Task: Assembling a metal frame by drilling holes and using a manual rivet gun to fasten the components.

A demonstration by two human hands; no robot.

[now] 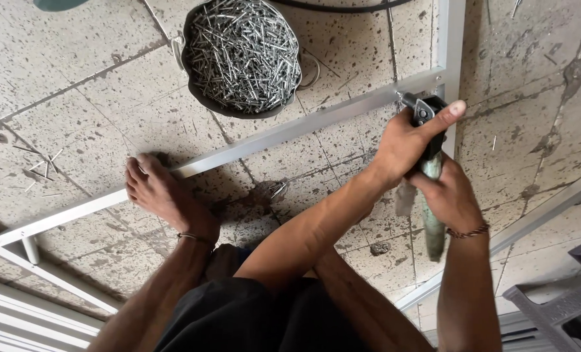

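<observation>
Both hands, left hand (408, 146) and right hand (448, 195), clench a rivet gun (429, 140), its long axis upright, nose seemingly at the aluminium frame (303, 127) corner.

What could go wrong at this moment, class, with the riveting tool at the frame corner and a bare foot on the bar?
1. The bare foot pins the aluminium bar; loose rivets lying on the floor nearby could prick it.
2. Both hands, left hand and right hand, squeeze the rivet tool; fingers might get pinched between its handles.
3. The full rivet bowl sits close and could be knocked over.
</observation>
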